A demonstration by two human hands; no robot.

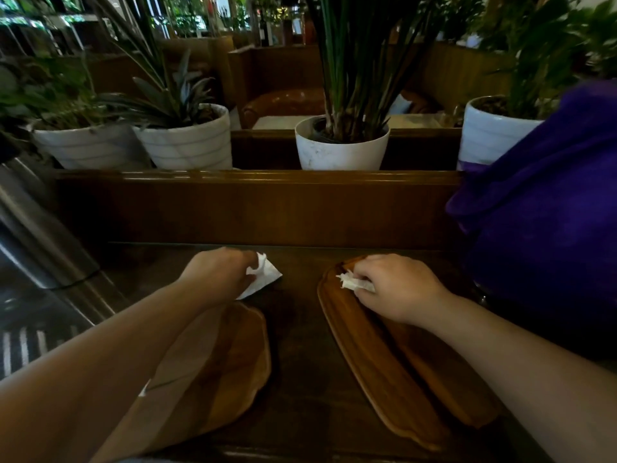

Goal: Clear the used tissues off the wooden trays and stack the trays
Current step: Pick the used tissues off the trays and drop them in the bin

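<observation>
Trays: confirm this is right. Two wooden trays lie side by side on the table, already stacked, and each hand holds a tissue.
Wrong on one point: the trays are not stacked. The head view shows the left tray and right tray lying apart on the table. The left hand and right hand each hold a tissue.

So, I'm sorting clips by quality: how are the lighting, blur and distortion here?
Head view: dim, with the dark table underexposed; white tissues in the left hand and right hand look bright; foliage and edges are soft; wide-angle bending stretches the forearms and trays.
</observation>
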